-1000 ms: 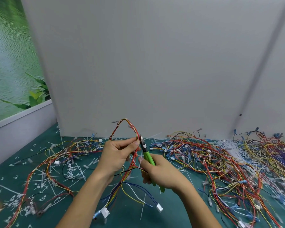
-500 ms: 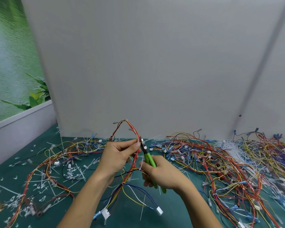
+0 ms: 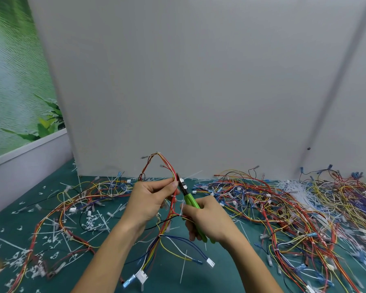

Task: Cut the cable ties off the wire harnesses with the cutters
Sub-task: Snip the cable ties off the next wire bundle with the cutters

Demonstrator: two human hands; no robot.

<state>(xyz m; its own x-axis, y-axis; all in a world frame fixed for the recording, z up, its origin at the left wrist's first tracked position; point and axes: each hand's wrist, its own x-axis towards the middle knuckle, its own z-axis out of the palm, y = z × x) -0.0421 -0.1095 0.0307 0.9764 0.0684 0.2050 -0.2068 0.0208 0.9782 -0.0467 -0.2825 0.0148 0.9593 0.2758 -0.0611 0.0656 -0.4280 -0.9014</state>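
Both hands have barely shifted since the earlier frames. The left hand [image 3: 150, 199] pinches the raised wire harness [image 3: 167, 166]. The right hand [image 3: 207, 218] grips the green-handled cutters [image 3: 191, 200], tips at a white cable tie [image 3: 191, 175], above the green surface's [image 3: 201, 282] middle.

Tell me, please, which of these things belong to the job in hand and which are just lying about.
In use:
- left hand gripping the harness
- right hand holding the cutters
- cable tie at the cutter tip

Lying about:
- harness pile, right
- loose harnesses, left
- cut tie scraps
- mat
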